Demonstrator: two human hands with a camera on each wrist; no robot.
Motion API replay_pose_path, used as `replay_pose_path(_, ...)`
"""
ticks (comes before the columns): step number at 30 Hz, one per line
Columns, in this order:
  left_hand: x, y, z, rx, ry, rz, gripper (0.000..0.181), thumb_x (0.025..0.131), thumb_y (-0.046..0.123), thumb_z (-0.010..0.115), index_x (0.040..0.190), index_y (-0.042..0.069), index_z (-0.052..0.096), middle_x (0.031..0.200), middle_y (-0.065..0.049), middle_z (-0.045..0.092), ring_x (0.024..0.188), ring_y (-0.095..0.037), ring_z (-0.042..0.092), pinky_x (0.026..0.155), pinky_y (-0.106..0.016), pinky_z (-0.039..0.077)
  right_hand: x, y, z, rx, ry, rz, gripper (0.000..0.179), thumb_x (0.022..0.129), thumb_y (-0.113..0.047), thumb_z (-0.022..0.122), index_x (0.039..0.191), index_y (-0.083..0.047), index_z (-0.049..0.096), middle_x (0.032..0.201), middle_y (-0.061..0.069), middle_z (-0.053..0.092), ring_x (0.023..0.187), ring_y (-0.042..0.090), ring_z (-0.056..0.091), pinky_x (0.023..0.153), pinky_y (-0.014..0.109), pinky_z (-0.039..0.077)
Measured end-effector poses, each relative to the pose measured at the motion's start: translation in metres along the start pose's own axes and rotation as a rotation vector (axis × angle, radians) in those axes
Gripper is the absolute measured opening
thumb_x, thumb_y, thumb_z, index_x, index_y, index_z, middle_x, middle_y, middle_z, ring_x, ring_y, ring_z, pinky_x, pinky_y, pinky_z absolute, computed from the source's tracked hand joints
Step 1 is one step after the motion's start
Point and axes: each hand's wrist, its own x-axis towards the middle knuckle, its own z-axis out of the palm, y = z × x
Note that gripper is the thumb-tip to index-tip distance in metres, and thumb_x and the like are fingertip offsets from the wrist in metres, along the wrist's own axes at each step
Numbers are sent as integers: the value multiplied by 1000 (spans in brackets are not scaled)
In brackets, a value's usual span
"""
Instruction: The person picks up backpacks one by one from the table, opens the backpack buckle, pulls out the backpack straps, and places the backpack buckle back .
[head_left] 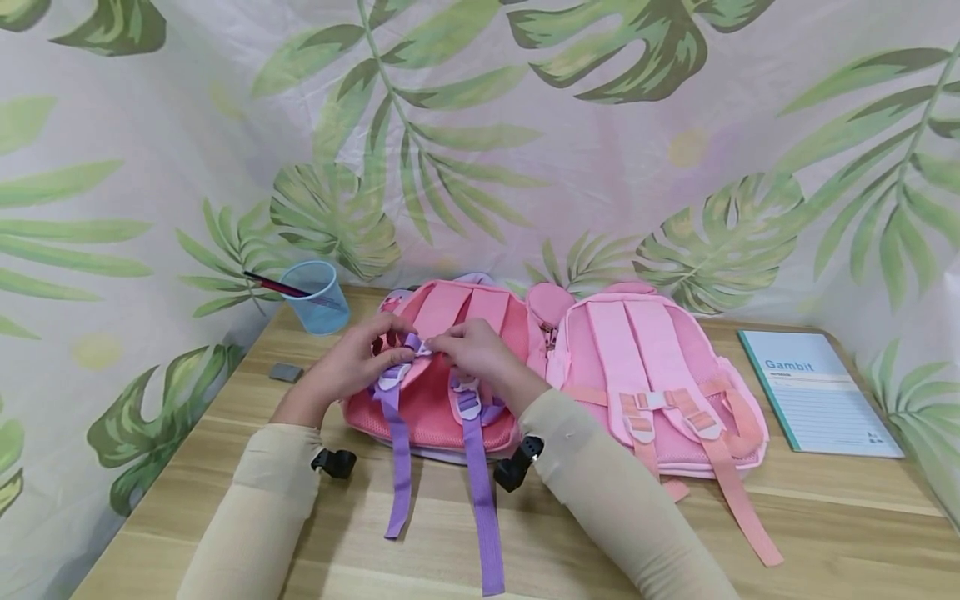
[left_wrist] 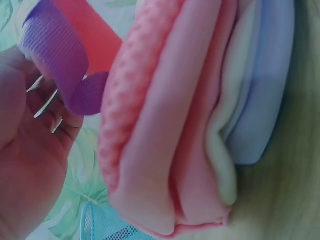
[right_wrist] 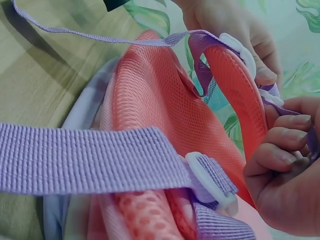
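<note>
A coral-pink backpack with purple webbing straps lies on the table with its shoulder straps facing up. My left hand pinches one raised shoulder strap by its purple webbing, close to a white slider buckle. Facing it, my right hand pinches a purple strap beside a small white buckle piece. The other shoulder strap carries its own white slider; its purple tail hangs toward the table's front. In the left wrist view the fingertips are partly hidden behind a purple loop.
A light-pink backpack with peach webbing lies directly to the right. Beyond it is a Gambit notebook. A blue mesh cup holding pens and a grey eraser sit at left. Leaf-patterned cloth hangs behind the table.
</note>
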Motion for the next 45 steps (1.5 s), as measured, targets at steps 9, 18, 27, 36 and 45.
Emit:
replay_pose_path(9, 5, -3, -4, 23, -130, 19, 19, 96, 16, 83, 111, 15, 72, 100, 0, 66, 98, -21, 57, 86, -36, 48, 0, 3, 5, 199, -51, 17, 18, 105, -15, 70, 110, 0, 78, 60, -6, 41, 48, 7, 34, 48, 22, 29)
replay_pose_path(18, 6, -6, 3, 50, -179, 2, 14, 98, 18, 82, 103, 18, 68, 94, 2, 62, 92, -19, 56, 84, -35, 47, -4, 2, 2, 293, -94, -13, 13, 106, -13, 67, 107, -1, 73, 63, -5, 45, 50, 7, 33, 49, 23, 25)
replay_pose_path(27, 6, -1, 3, 52, -178, -5, 15, 98, 17, 82, 105, 16, 69, 92, 1, 61, 89, -19, 55, 80, -33, 47, -4, 5, -2, 331, -124, -27, 12, 107, -12, 64, 100, -6, 70, 64, -4, 42, 51, 9, 33, 49, 24, 25)
replay_pose_path(36, 1, 3, -2, -29, -70, -35, 30, 104, 16, 73, 133, 12, 69, 108, -4, 68, 100, -21, 59, 87, -35, 51, -4, 8, -6, 305, -127, -85, 18, 108, -15, 64, 93, -6, 68, 64, -3, 42, 53, 10, 34, 53, 26, 26)
replay_pose_path(45, 3, 7, -4, -40, -39, 6, 19, 104, 15, 73, 123, 16, 74, 104, -2, 69, 96, -19, 60, 84, -32, 51, -8, 13, -18, 205, -154, -115, 20, 108, -18, 65, 113, -1, 75, 70, -1, 60, 56, 11, 48, 51, 26, 38)
